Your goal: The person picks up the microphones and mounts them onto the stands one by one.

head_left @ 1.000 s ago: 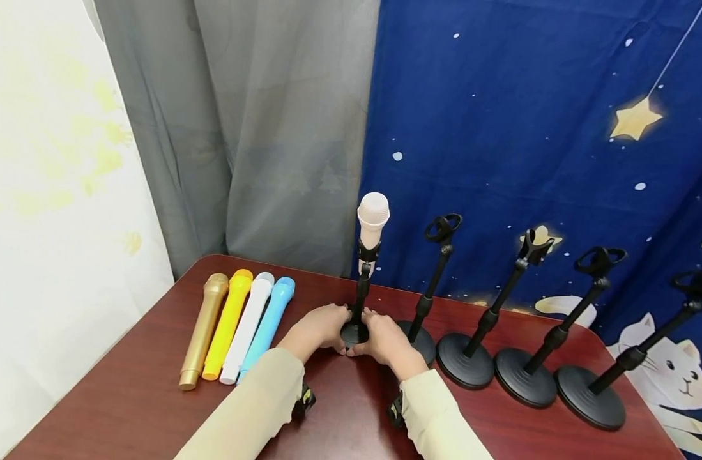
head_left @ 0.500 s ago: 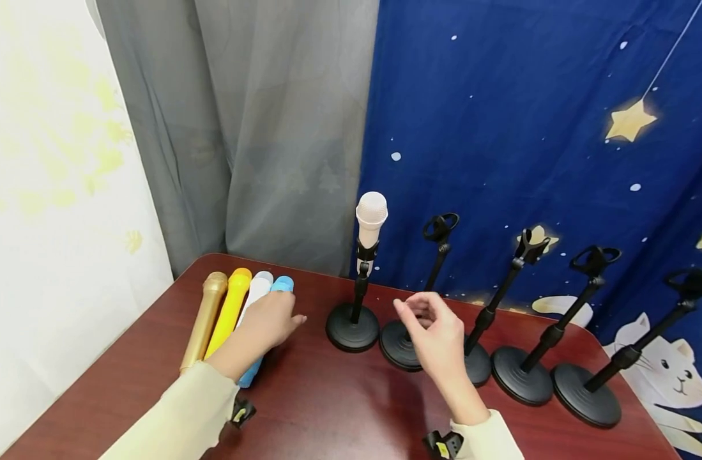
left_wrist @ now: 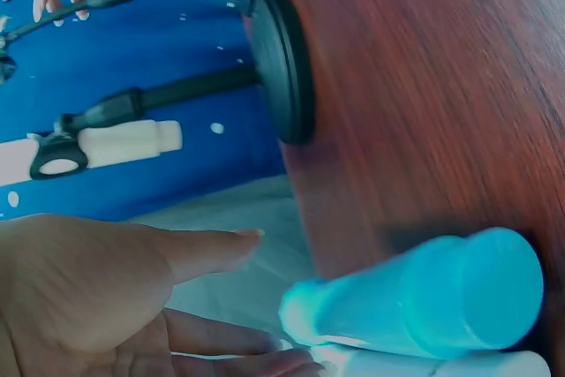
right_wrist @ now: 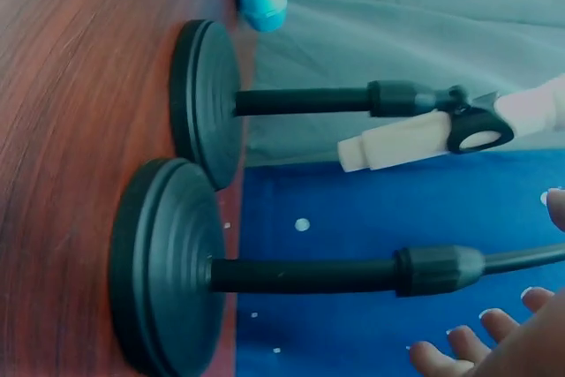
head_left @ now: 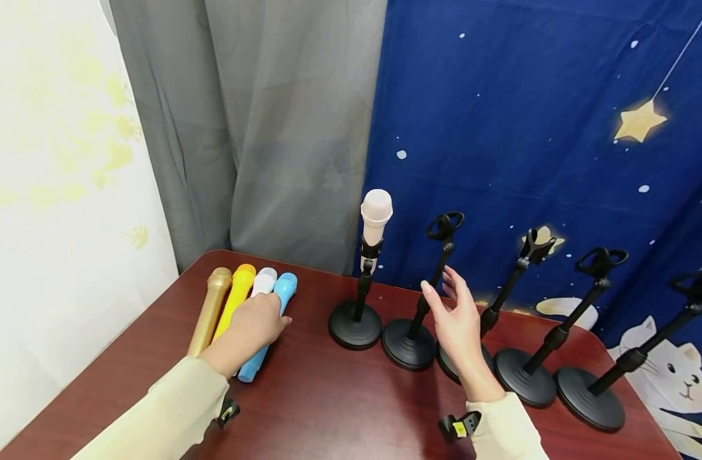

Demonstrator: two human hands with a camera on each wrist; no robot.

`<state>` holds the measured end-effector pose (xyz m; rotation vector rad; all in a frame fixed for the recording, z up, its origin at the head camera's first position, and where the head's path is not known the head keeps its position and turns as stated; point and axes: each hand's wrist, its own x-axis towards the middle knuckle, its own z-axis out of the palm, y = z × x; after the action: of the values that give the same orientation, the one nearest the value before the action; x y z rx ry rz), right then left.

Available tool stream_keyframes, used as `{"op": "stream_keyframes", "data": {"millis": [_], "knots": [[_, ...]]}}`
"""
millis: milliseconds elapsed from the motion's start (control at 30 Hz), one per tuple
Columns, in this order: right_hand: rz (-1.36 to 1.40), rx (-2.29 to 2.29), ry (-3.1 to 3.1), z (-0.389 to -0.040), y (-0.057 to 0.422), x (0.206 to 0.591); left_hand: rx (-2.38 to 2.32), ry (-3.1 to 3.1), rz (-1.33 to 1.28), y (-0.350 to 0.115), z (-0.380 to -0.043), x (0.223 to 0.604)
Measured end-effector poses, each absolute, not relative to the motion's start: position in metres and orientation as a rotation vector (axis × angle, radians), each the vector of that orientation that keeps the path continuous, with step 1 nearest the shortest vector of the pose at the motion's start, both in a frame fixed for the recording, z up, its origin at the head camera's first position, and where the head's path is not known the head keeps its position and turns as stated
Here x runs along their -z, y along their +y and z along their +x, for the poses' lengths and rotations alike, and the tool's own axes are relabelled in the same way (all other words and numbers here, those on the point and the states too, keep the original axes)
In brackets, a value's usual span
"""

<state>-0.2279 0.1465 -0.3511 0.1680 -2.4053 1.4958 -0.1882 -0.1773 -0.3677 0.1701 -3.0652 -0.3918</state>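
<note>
Head view: the left hand (head_left: 255, 321) lies over a white microphone (head_left: 265, 281) and blue microphone (head_left: 285, 289), its grip hidden. The right hand (head_left: 458, 322), loosely curved and holding nothing, is beside the second stand (head_left: 422, 308). Open bench (head_left: 328, 409) separates the blue microphone from the first stand (head_left: 355, 326), near the far edge.

Left wrist view: thumb and straight fingers spread apart, fingertips by the white microphone; contact is unclear.

Right wrist view: fingers apart, near the second stand's pole.
</note>
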Motion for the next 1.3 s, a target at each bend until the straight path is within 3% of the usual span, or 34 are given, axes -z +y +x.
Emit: {"op": "stream_keyframes", "data": {"millis": [400,933,1300], "knots": [[0.261,-1.584,-2.508,-0.252,0.144,0.369,0.355,-3.087,0.187,-0.181,-0.207,0.38],[0.359,-1.658,-2.413,-0.258,0.141,0.37,0.272,-3.113,0.249,-0.176,-0.219,0.391],[0.306,-1.426,-2.451,-0.258,0.136,0.372,0.348,-3.101,0.278,-0.175,-0.226,0.391]]}}
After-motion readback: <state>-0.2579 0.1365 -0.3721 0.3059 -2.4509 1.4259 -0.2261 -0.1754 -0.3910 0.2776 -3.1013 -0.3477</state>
